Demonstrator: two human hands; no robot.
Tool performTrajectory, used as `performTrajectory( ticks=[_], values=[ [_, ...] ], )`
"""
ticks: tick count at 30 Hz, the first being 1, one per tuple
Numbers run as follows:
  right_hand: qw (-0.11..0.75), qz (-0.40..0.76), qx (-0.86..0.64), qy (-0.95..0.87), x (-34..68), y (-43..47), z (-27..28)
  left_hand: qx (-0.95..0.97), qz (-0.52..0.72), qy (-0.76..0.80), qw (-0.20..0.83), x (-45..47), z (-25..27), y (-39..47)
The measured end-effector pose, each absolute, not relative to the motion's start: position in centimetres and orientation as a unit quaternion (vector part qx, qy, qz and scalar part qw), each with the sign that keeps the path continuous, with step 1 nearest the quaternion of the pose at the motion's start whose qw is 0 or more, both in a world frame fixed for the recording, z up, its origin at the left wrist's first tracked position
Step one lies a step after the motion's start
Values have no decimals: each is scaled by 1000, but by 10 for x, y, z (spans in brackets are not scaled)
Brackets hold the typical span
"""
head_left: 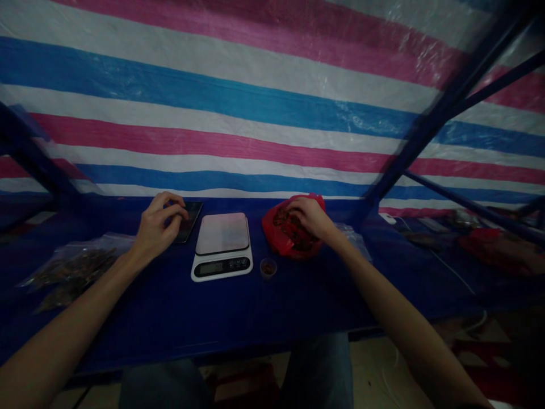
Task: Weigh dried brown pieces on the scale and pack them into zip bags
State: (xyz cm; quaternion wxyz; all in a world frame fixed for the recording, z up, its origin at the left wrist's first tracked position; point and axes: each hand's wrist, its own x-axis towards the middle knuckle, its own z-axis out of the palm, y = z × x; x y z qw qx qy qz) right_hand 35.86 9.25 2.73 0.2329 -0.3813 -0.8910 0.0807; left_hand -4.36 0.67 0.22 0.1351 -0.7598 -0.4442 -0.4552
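Below the front edge of the blue counter, the person's denim-clad legs show at the bottom of the view. Nearest on the counter, between the forearms, stands a small clear cup with some brown matter in it. Just beside it, to its left, is a white scale, its plate bare and its display facing the person. Plastic bags of brownish pieces lie beside the left forearm.

A little farther back, the red bag lies open directly under the right hand, to the right of the scale and well apart from the left hand. The right fingers bend down into its mouth among dark, reddish-brown pieces; whether they pinch any cannot be told. The left hand is loosely curled, thumb and fingers apart, over a dark flat device; contact cannot be made out. Right of the red bag lies a clear bag, partly behind the right forearm. Beyond the counter hangs a striped sheet in pink, blue and white
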Motion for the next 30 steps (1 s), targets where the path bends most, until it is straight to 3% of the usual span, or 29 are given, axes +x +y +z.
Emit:
performTrajectory(
  ticks=[6, 12, 16, 30],
  values=[
    [299, 159, -308, -889, 348, 45, 58, -759, -419, -482, 126, -44, 4, 4],
    [199, 266, -236, -913, 322, -6, 47, -760, -416, -483, 127, -43, 3, 4],
    [156, 263, -221, -926, 319, -14, 30, -758, -411, -491, 125, -44, 4, 3],
    [142, 228, -228, -936, 323, -10, 39, -764, -408, -487, 111, -43, 4, 3]
  ],
)
